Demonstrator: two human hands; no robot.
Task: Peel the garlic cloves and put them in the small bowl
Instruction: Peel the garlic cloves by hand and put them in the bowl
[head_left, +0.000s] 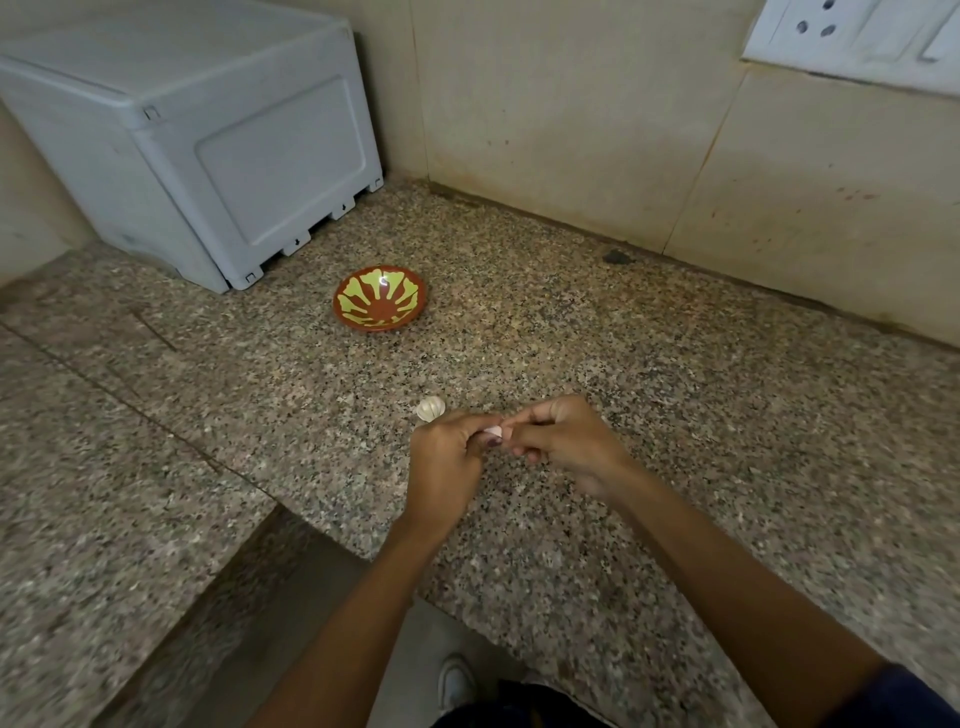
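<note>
Early stage of peeling. The left hand (447, 457) and right hand (563, 441) meet over the tabletop (675, 415), each grip narrow and pinching one garlic clove (493, 431) between the fingertips; whether any skin is off cannot be told. The garlic bulb (430, 408) lies on the tabletop at 11 o'clock of the left hand, just beside it. The small bowl (381, 298), at 11 o'clock and well apart, looks empty, so every clove is judged still to come. Surface: speckled granite. Room: beige tiled walls, a grey plastic box (208, 135) at 10 o'clock, a wall socket (857, 36) at 2 o'clock.
</note>
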